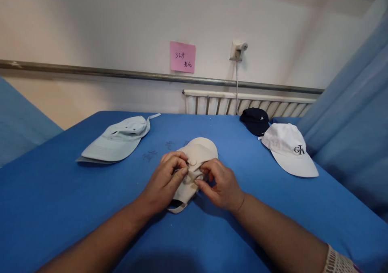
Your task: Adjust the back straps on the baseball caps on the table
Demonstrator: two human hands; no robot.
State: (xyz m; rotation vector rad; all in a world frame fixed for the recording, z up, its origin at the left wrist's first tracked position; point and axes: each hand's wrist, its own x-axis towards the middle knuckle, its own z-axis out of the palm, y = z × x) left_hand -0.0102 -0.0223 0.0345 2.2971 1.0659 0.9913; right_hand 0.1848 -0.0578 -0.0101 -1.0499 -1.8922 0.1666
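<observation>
A beige baseball cap (201,147) lies on the blue-covered table (121,192) in front of me, brim pointing away and back strap toward me. My left hand (165,180) pinches the cap's crown from the left, thumb and fingers closed on the fabric. From the right, my right hand (221,183) pinches a fold of the same crown. Between the hands the fabric is creased, and the fingertips partly cover it.
A pale green cap (121,137) lies at left. At right are a white cap (287,148) with dark letters and a navy cap (254,119). Behind stand a radiator (212,103), a metal rail (121,74) and a plugged-in socket (237,51). Blue curtains (354,103) hang at the sides.
</observation>
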